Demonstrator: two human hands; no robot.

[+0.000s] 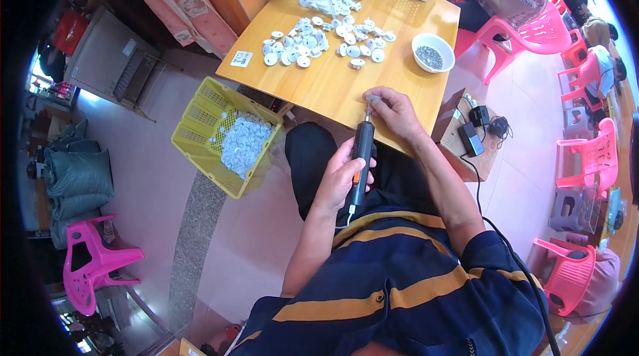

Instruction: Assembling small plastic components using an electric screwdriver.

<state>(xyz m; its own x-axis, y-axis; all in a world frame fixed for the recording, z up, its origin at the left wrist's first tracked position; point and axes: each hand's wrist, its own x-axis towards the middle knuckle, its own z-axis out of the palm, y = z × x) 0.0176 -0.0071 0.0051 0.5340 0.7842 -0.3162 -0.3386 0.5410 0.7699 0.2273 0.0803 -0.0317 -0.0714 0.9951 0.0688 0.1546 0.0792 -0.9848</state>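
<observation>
Looking down past our dark, gold-striped shirt at the bottom of the frame, we see our left hand near the centre, fingers wrapped firmly around a black corded electric screwdriver that points up the frame. Just above and to the right, our right hand has thumb and fingertips pinched nearly together on a small pale part, at the screwdriver's tip, above the near part of a wooden table. Our fingers hide most of it, so we cannot tell whether a screw is seated. We judge this to be the driving step; the next move calls for a steady pinch and the bit kept in line.

At left centre, a yellow crate holds many pale pieces. Farther up the table, round white assemblies lie in loose groups at upper centre, and a white bowl of small metal bits sits to their right. Beyond, at upper right, a person sits on a pink chair.
</observation>
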